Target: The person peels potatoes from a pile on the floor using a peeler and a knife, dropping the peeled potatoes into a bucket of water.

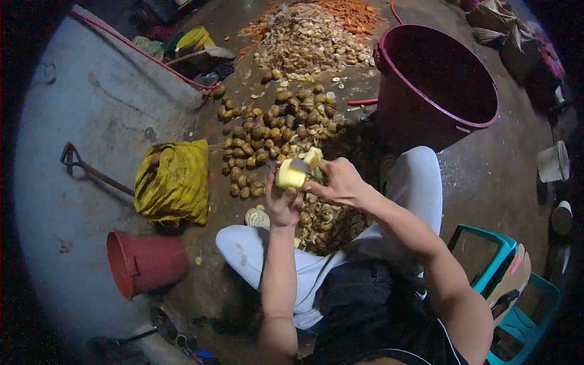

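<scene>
Near the middle of the view, my left hand (283,204) holds a pale yellow peeled piece (291,174) from below. My right hand (342,183) is closed around a knife, whose grey blade (300,165) lies against the top of that piece. A cut yellow chunk (313,157) rests at the blade, beside my right fingers. Beyond my hands, brown round unpeeled pieces (258,134) are heaped on the floor. Peelings (325,219) lie below my hands, between my legs. The knife's handle is hidden in my right hand.
A large dark red tub (407,109) stands at the upper right. Pale and orange scraps (310,36) are piled at the back. At left are a yellow sack (173,182), a red bucket (155,263) and a long-handled tool (100,176). A teal stool (523,319) stands at lower right.
</scene>
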### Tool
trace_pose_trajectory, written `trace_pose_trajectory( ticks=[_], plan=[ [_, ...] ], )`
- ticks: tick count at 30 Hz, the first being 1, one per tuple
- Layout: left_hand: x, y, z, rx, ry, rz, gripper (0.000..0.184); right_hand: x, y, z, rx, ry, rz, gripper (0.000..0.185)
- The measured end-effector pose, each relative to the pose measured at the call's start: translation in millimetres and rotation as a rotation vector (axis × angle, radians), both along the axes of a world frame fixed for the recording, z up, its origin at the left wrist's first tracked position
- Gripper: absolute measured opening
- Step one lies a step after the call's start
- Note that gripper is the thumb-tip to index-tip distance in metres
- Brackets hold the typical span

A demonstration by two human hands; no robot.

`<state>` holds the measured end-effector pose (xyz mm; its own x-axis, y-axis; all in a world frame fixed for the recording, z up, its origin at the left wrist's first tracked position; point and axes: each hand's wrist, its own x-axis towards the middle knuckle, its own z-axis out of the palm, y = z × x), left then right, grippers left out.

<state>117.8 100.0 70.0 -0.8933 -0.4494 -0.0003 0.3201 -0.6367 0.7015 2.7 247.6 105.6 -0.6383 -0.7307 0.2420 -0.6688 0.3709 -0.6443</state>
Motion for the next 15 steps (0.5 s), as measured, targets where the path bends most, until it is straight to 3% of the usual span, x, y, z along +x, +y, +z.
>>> trace_pose_trajectory(
  ticks=[3, 7, 10, 13, 15],
  plan=[
    [-1, -1, 0, 0.012, 0.001, -0.061, 0.071, -2, 3, 13, 0.018, -0.220, 0.015, 0.078],
    [-6, 6, 20, -0.068, 0.085, -0.122, 0.074, -4, 2, 7, 0.034, -0.220, 0.041, 0.078],
    [-7, 2, 19, -0.149, 0.081, -0.151, 0.075, -2, 1, 3, -0.151, -0.274, 0.094, 0.080],
    [-9, 5, 16, -0.144, 0.113, -0.115, 0.071, -3, 2, 6, -0.065, -0.220, 0.110, 0.076],
    [-5, 5, 16, -0.137, 0.082, -0.106, 0.070, 1, 1, 3, -0.209, -0.208, 0.105, 0.073]
  ],
)
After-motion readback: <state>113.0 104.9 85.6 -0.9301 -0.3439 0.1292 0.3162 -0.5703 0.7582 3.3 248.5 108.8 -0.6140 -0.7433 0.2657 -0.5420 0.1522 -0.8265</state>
